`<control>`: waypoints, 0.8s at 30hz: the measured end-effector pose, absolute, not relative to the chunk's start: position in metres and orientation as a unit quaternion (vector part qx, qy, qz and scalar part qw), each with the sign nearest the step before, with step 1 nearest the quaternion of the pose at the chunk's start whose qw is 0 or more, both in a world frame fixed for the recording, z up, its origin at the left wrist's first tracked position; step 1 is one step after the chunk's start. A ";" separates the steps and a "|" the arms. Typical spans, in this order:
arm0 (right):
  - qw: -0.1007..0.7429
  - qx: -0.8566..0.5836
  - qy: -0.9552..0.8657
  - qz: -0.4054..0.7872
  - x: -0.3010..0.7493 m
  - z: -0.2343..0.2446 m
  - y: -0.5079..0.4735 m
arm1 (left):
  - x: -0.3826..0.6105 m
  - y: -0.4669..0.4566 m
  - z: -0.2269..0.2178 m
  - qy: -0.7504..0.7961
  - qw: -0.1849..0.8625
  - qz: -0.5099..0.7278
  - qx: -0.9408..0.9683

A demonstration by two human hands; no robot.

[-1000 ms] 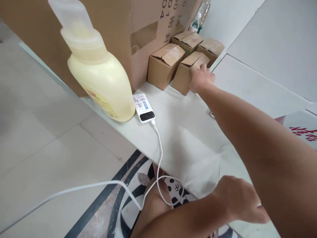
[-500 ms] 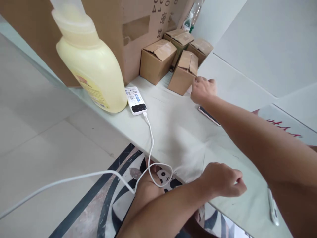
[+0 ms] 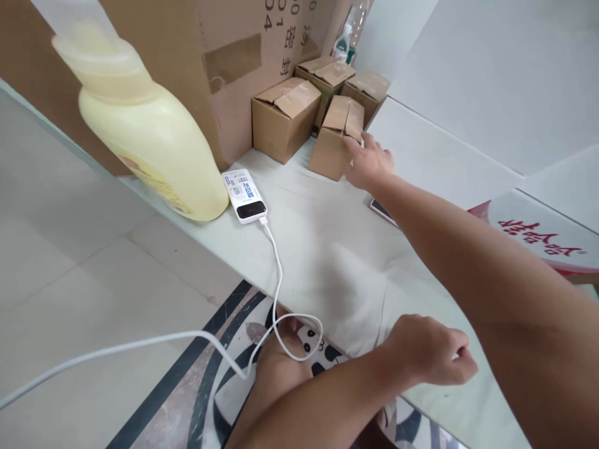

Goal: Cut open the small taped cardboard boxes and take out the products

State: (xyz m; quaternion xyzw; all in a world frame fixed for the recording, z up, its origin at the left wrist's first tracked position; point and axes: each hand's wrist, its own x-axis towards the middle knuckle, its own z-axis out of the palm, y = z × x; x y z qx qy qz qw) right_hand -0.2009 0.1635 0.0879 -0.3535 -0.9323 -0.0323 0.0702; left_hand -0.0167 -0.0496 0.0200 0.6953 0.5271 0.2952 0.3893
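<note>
My right hand (image 3: 371, 163) reaches out to a small cardboard box (image 3: 333, 149), its fingers apart and touching the right side of that box near the top flaps. Three similar boxes, among them a left one (image 3: 286, 121), stand behind and beside it. Over the near edge of the cloth-covered surface (image 3: 304, 243), my left hand (image 3: 433, 349) is curled closed, with a small gap by the thumb and nothing seen in it. Partly behind my right forearm lies a phone (image 3: 382, 212).
A large pale-yellow bottle (image 3: 154, 143) stands at left before a big carton (image 3: 262, 31). Beside it lies a white power bank (image 3: 244, 194) with a cable (image 3: 277, 268) looping over the edge. Plastic bottles (image 3: 344, 43) stand at the back; a red-lettered box (image 3: 538, 231) is at right.
My right hand has gone from closed fingers at the box's corner to spread fingers against its side. My left hand stays curled. The view has shifted slightly; the white pen-like object at lower right is out of sight.
</note>
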 end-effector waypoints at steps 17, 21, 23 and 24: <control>0.056 -0.402 -0.914 -0.019 -0.225 0.093 0.147 | -0.042 -0.048 0.024 0.529 0.405 0.271 0.695; 0.089 -0.328 -0.940 -0.036 -0.162 0.085 0.125 | -0.042 -0.050 0.022 0.536 0.426 0.338 0.646; 0.111 -0.329 -0.937 -0.033 -0.115 0.082 0.110 | -0.043 -0.050 0.022 0.556 0.402 0.366 0.629; 0.124 -0.336 -0.933 -0.026 -0.090 0.082 0.102 | -0.044 -0.050 0.023 0.567 0.376 0.384 0.625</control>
